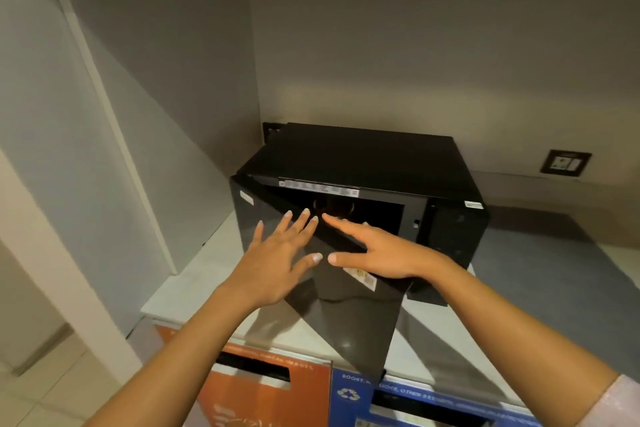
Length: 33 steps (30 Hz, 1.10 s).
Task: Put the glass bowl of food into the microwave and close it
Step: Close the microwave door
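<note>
Pressing our flat, spread left hand (277,260) against the half-open microwave door (332,305), we grip nothing. The black microwave (363,184) sits lengthwise across the counter (187,284), facing us. Our right hand (377,253), equally open, rests on the door's top edge. The dim cavity hides the bowl.

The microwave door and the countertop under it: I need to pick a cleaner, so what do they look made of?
Microwave door: looks like dark tinted glass or glossy plastic; it mirrors the surroundings, and both hands, left and right, rest open on it.
Countertop: pale, smooth, faintly shiny, likely polished stone or laminate; I cannot tell which.
</note>
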Each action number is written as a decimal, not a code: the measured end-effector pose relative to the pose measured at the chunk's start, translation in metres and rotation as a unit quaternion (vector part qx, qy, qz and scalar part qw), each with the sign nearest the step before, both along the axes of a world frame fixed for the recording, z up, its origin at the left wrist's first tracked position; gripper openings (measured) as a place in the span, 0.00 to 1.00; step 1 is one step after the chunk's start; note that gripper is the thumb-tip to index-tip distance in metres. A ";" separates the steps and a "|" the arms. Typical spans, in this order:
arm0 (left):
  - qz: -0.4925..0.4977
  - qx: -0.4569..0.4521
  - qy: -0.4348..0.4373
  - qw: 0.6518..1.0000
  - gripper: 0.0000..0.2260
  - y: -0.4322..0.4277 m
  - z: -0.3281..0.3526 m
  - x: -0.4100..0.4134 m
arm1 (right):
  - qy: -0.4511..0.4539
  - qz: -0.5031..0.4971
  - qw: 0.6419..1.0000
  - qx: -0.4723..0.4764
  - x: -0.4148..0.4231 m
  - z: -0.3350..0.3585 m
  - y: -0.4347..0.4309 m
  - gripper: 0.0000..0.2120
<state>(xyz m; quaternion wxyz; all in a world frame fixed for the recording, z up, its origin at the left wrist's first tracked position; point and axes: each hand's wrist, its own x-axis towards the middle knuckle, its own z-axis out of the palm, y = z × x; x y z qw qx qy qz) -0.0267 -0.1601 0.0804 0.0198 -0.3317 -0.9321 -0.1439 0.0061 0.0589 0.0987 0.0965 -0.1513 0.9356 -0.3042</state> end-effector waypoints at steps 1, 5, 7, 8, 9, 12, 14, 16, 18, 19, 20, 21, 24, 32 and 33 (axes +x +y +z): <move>-0.008 -0.005 0.008 1.000 0.29 0.008 -0.002 -0.004 | 0.002 -0.002 0.998 0.060 0.001 0.002 0.010 0.37; -0.028 -0.017 0.044 0.998 0.30 0.038 -0.008 -0.025 | 0.079 -0.064 0.965 0.242 0.000 0.000 0.042 0.36; -0.030 -0.021 0.057 0.998 0.31 0.052 -0.009 -0.036 | 0.141 -0.091 0.935 0.312 -0.003 -0.004 0.054 0.35; -0.029 -0.026 0.063 0.997 0.31 0.058 -0.009 -0.040 | 0.168 -0.102 0.921 0.335 -0.005 -0.007 0.059 0.35; -0.026 -0.032 0.069 0.997 0.31 0.063 -0.010 -0.044 | 0.188 -0.113 0.911 0.349 -0.007 -0.009 0.064 0.35; -0.015 -0.053 0.092 0.994 0.33 0.078 -0.013 -0.057 | 0.226 -0.156 0.892 0.358 -0.016 -0.019 0.074 0.34; -0.009 -0.057 0.104 0.993 0.33 0.087 -0.016 -0.064 | 0.244 -0.184 0.881 0.360 -0.024 -0.025 0.079 0.35; -0.004 -0.052 0.116 0.992 0.34 0.091 -0.020 -0.067 | 0.260 -0.196 0.872 0.364 -0.031 -0.030 0.080 0.36; -0.003 -0.048 0.136 0.990 0.35 0.093 -0.025 -0.069 | 0.273 -0.200 0.865 0.370 -0.035 -0.034 0.081 0.35; -0.005 -0.045 0.147 0.988 0.35 0.093 -0.028 -0.070 | 0.280 -0.200 0.861 0.375 -0.037 -0.035 0.082 0.35; -0.009 -0.041 0.156 0.987 0.35 0.092 -0.032 -0.072 | 0.288 -0.201 0.855 0.382 -0.038 -0.037 0.083 0.35; -0.014 -0.035 0.163 0.986 0.35 0.091 -0.033 -0.074 | 0.297 -0.205 0.848 0.389 -0.039 -0.038 0.083 0.35; -0.018 -0.029 0.170 0.985 0.36 0.092 -0.036 -0.083 | 0.308 -0.222 0.833 0.403 -0.045 -0.039 0.084 0.38; 0.001 -0.016 0.155 0.988 0.37 0.099 -0.042 -0.081 | 0.278 -0.240 0.835 0.410 -0.047 -0.037 0.080 0.38; 0.003 -0.022 0.152 0.988 0.37 0.099 -0.040 -0.079 | 0.268 -0.241 0.836 0.413 -0.045 -0.035 0.079 0.37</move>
